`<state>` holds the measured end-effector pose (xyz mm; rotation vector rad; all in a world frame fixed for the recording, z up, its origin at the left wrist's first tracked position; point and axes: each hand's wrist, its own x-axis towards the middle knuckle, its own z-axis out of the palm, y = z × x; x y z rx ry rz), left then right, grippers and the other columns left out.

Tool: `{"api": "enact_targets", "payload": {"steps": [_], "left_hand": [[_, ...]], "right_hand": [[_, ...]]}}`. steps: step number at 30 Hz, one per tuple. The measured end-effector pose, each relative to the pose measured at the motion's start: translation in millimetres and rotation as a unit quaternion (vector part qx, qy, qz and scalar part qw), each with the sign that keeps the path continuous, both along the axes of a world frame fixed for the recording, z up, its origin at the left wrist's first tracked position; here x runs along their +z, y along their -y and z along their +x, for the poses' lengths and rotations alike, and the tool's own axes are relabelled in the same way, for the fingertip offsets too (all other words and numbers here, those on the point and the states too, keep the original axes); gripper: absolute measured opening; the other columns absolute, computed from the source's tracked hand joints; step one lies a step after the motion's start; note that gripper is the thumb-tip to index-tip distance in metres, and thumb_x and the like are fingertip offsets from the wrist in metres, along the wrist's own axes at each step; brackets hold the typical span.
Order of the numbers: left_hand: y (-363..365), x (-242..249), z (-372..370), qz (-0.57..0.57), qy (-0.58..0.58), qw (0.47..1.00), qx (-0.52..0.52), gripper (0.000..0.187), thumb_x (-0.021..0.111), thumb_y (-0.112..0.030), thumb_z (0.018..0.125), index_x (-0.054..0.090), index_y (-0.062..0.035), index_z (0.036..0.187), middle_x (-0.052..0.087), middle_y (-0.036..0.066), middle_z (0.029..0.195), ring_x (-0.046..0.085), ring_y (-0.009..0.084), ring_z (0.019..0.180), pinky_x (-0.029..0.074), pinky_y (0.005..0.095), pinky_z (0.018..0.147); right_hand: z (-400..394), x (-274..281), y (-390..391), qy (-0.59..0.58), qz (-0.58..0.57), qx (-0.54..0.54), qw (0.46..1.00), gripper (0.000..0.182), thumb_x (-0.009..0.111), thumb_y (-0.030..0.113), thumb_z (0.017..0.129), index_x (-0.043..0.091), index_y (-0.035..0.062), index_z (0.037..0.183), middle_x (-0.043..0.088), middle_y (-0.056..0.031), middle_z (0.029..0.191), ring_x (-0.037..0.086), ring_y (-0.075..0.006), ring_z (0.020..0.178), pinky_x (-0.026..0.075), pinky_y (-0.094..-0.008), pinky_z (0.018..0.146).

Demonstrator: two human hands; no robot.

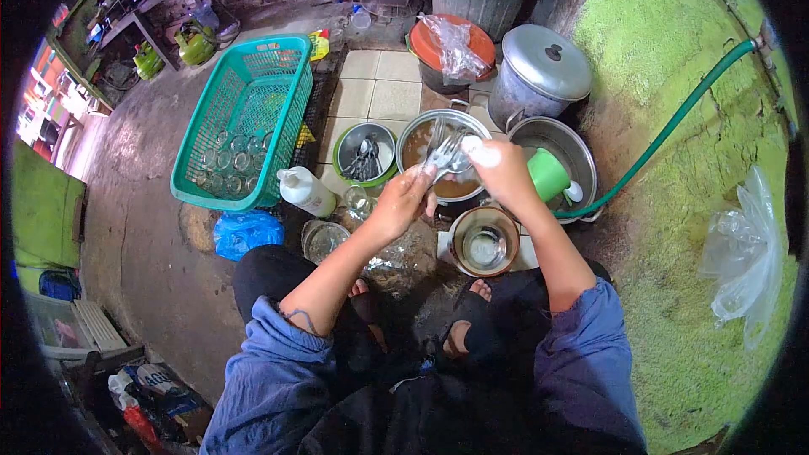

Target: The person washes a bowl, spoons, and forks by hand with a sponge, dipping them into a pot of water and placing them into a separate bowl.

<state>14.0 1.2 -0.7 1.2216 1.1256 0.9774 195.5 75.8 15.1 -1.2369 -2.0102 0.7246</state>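
Closed around the handles of several forks (pixel 442 152), my left hand (pixel 403 200) holds them tines up over a pot of brownish water (pixel 415 147). My right hand (pixel 504 175) is closed beside the forks, with a white, foamy lump (pixel 480 152) at its fingers; whether that is a sponge or a cloth I cannot make out. Left of the pot, a metal bowl (pixel 382 132) inside a green basin holds dark-looking cutlery (pixel 366 158). Below my right forearm stands a round pot (pixel 484 241) with clear water.
A teal basket (pixel 190 184) of glasses stands on the left, near a white bottle (pixel 305 191) and a blue plastic bag (pixel 248 234). On the right, a green hose (pixel 674 126) runs into a large pot (pixel 587 147) with a green mug (pixel 548 174). A lidded pot (pixel 546 63) stands behind.
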Motion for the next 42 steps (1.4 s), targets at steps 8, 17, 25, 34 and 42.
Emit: {"api": "enact_targets", "payload": {"steps": [8,17,25,34,42], "left_hand": [[0,-5,2,0.016,-0.115,0.992,0.056,0.032,0.042,-0.025,0.098,0.062,-0.003,0.089,0.049,-0.002,0.052,0.038,0.0049,0.045,0.03,0.0217,0.044],[-3,-23,7,0.057,-0.072,0.995,0.042,0.023,0.041,-0.02,0.098,0.054,-0.0016,0.104,0.045,-0.003,0.055,0.04,0.0064,0.048,0.035,0.0244,0.047],[5,-7,5,0.064,-0.181,0.981,-0.009,0.029,0.049,-0.028,0.095,0.066,-0.0065,0.103,0.053,0.005,0.053,0.051,0.012,0.051,0.043,0.0297,0.055],[10,-14,-2,0.198,-0.297,0.933,-0.041,0.033,0.05,-0.03,0.094,0.063,-0.0003,0.087,0.057,0.014,0.062,0.052,0.0223,0.052,0.043,0.0362,0.056],[15,6,-6,0.184,-0.239,0.951,-0.072,0.039,0.046,-0.031,0.096,0.055,0.0042,0.081,0.046,0.018,0.058,0.042,0.0188,0.054,0.041,0.0378,0.058]], "right_hand": [[19,17,-16,-0.177,-0.002,0.089,0.98,0.012,0.048,0.013,0.087,0.052,0.0026,0.091,0.054,-0.0043,0.086,0.051,-0.0123,0.079,0.043,-0.0276,0.073],[-12,20,18,0.133,0.203,0.112,0.964,0.029,0.059,0.002,0.073,0.048,0.005,0.1,0.052,-0.0191,0.1,0.053,-0.0407,0.093,0.043,-0.0456,0.079],[20,17,-18,-0.088,-0.137,0.054,0.985,0.023,0.066,0.013,0.08,0.053,0.0052,0.098,0.058,-0.0072,0.094,0.056,-0.0208,0.09,0.044,-0.0316,0.081],[24,38,-6,-0.026,-0.259,0.274,0.926,0.035,0.079,0.011,0.069,0.058,0.0067,0.097,0.057,0.0008,0.094,0.052,-0.0077,0.092,0.043,-0.0238,0.08],[40,50,-17,-0.147,-0.263,0.19,0.934,0.033,0.075,0.008,0.072,0.055,0.0088,0.1,0.057,0.0009,0.089,0.056,-0.0086,0.086,0.046,-0.025,0.076]]}}
